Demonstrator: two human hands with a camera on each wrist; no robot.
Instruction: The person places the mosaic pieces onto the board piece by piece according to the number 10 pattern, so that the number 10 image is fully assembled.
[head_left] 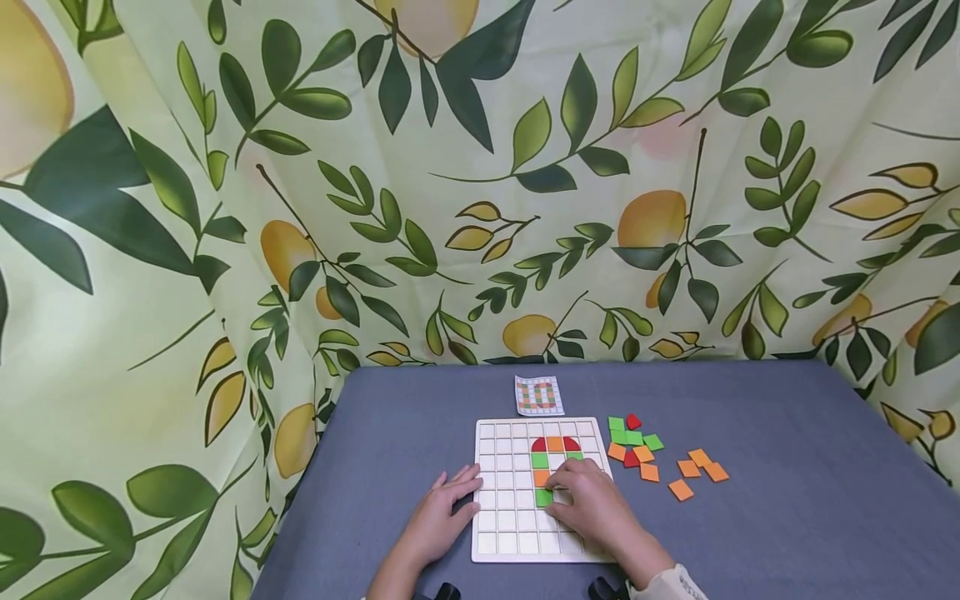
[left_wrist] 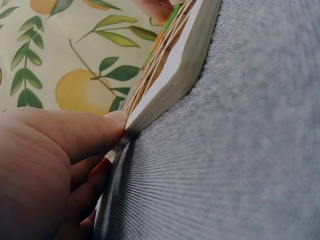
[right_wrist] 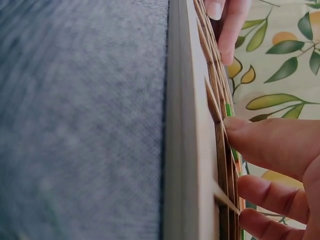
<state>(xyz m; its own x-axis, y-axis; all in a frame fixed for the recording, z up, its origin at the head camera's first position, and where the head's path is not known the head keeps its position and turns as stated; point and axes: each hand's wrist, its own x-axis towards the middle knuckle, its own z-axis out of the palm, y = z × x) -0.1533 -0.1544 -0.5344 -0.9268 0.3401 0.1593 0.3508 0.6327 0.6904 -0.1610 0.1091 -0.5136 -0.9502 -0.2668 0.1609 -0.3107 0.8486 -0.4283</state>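
Observation:
A white gridded board (head_left: pixel 506 522) lies on the table. On its right half, red, orange and green tiles form an arch-like figure, with a green tile (head_left: pixel 543 497) at its lower left. My right hand (head_left: pixel 592 504) is over the board's right part and hides some cells. In the right wrist view its thumb (right_wrist: pixel 255 137) and fingers touch the board, spread apart, and no piece shows between them. My left hand (head_left: pixel 438 517) rests at the board's left edge; in the left wrist view the thumb (left_wrist: pixel 95 130) touches the rim.
A small printed pattern card (head_left: pixel 538 396) lies behind the board. Loose green tiles (head_left: pixel 617 423), red pieces (head_left: pixel 633 422) and orange tiles (head_left: pixel 681 490) are scattered to the right on the grey-blue cloth (head_left: pixel 795 500). A leaf-patterned curtain (head_left: pixel 480 317) hangs behind and at the sides.

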